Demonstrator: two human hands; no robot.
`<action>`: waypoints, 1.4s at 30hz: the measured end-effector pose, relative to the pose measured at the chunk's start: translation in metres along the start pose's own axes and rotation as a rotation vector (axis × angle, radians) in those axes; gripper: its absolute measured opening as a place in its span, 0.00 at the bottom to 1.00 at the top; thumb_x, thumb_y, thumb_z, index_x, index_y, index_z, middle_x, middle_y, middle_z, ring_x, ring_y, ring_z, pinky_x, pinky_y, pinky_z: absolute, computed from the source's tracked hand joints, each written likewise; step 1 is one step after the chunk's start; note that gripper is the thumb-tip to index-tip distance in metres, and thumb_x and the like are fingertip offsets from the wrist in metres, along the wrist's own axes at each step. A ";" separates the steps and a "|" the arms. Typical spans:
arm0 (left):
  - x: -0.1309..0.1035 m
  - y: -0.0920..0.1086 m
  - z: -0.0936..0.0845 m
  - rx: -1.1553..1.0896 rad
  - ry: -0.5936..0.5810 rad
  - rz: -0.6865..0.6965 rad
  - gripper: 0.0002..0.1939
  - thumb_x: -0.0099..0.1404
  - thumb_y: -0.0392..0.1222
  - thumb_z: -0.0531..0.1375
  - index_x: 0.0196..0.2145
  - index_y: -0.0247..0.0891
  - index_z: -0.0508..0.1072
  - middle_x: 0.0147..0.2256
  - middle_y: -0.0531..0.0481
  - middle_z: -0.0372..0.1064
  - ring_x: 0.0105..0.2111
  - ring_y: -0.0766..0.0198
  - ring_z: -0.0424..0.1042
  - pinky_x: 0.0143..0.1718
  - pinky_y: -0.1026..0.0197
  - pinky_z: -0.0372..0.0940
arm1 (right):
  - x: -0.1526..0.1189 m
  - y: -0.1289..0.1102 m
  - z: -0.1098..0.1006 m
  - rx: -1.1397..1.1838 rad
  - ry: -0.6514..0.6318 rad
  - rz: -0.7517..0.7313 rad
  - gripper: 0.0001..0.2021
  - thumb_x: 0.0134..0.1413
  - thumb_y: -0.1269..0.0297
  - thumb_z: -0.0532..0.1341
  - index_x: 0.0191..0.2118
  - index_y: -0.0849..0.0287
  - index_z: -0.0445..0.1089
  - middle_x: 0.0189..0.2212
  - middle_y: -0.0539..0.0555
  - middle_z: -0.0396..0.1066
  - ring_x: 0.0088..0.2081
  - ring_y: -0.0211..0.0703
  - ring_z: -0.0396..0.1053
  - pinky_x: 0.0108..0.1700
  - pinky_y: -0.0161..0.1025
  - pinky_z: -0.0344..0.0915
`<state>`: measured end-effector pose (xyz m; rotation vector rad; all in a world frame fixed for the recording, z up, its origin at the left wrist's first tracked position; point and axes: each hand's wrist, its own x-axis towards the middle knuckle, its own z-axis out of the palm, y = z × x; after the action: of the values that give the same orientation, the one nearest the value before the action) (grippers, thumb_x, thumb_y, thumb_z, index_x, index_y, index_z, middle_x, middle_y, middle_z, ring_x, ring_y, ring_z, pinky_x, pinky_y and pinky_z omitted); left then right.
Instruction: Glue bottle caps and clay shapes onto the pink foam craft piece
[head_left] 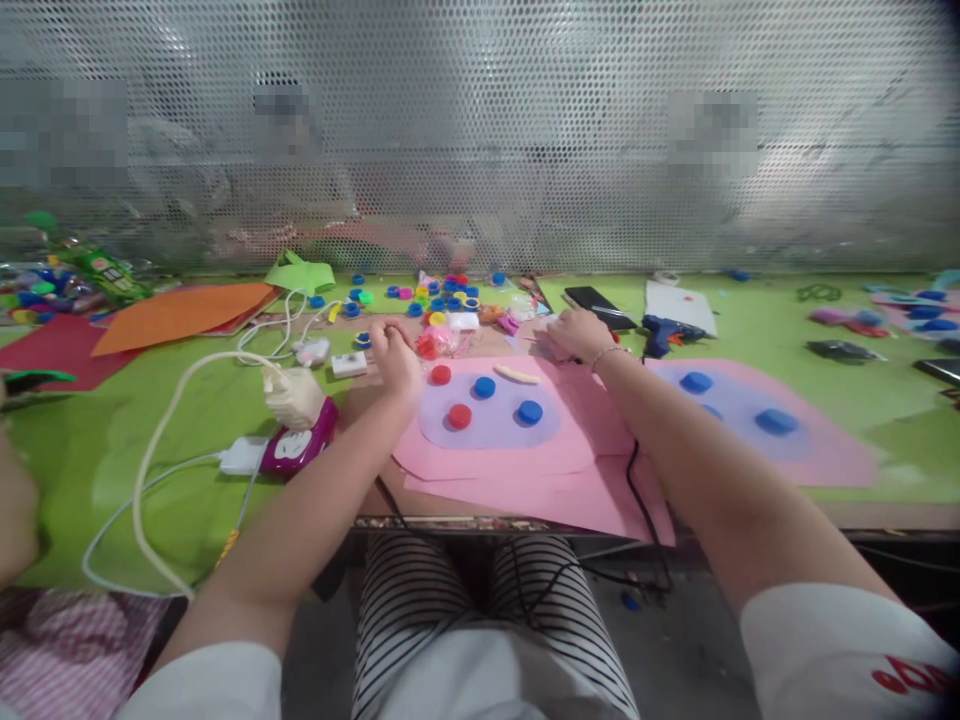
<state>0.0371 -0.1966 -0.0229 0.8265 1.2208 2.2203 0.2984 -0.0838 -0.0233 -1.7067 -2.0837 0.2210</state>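
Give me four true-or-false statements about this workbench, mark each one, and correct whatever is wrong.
1. The glue gun is mainly blue. True.
2. The lilac oval between the forearms holds only blue caps. False: a red cap also lies on that lilac oval.
3. The right hand is nearer the glue gun than the left hand is. True.
4. The orange paper lies right of the glue gun. False: the orange paper lies left.

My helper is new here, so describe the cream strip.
On the green table, find the pink paper directly before the wearer. Near the far edge of its lavender oval lies the cream strip. It alone is long and thin, among round red caps and blue caps.
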 end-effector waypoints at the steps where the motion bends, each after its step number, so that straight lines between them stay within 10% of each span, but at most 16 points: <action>1: 0.000 0.000 0.000 0.003 -0.009 -0.008 0.08 0.62 0.30 0.44 0.29 0.39 0.57 0.19 0.59 0.51 0.17 0.73 0.52 0.19 0.69 0.50 | 0.000 -0.002 -0.002 -0.025 0.014 0.005 0.10 0.47 0.62 0.58 0.23 0.62 0.64 0.33 0.66 0.69 0.40 0.55 0.65 0.41 0.46 0.58; 7: -0.002 -0.001 0.001 0.109 -0.181 -0.014 0.06 0.63 0.33 0.46 0.31 0.39 0.59 0.21 0.57 0.56 0.18 0.72 0.56 0.20 0.68 0.54 | -0.019 -0.032 -0.022 0.105 0.105 -0.044 0.14 0.55 0.57 0.53 0.23 0.60 0.62 0.21 0.55 0.68 0.27 0.41 0.65 0.31 0.36 0.58; 16: -0.044 0.008 0.003 0.526 -0.953 0.266 0.20 0.55 0.43 0.61 0.46 0.36 0.66 0.48 0.41 0.65 0.45 0.58 0.67 0.39 0.60 0.65 | -0.091 -0.078 -0.007 0.946 -0.412 -0.182 0.20 0.49 0.45 0.57 0.23 0.60 0.62 0.16 0.48 0.64 0.19 0.32 0.62 0.23 0.32 0.61; 22: -0.045 0.008 0.002 0.486 -0.917 0.162 0.19 0.53 0.40 0.62 0.44 0.36 0.69 0.44 0.43 0.69 0.39 0.61 0.70 0.39 0.59 0.66 | -0.105 -0.076 -0.012 1.153 -0.475 -0.149 0.14 0.48 0.52 0.60 0.27 0.59 0.65 0.24 0.50 0.68 0.28 0.37 0.70 0.36 0.37 0.69; 42: -0.033 0.007 0.000 0.418 -0.873 -0.025 0.10 0.52 0.36 0.61 0.35 0.38 0.69 0.24 0.53 0.66 0.22 0.69 0.66 0.25 0.64 0.62 | -0.103 -0.066 -0.004 0.756 -0.347 -0.334 0.09 0.52 0.62 0.56 0.26 0.60 0.64 0.22 0.50 0.67 0.23 0.34 0.67 0.27 0.33 0.63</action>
<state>0.0600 -0.2212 -0.0263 1.6841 1.1975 1.2920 0.2558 -0.1985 -0.0179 -0.9017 -2.0758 1.0975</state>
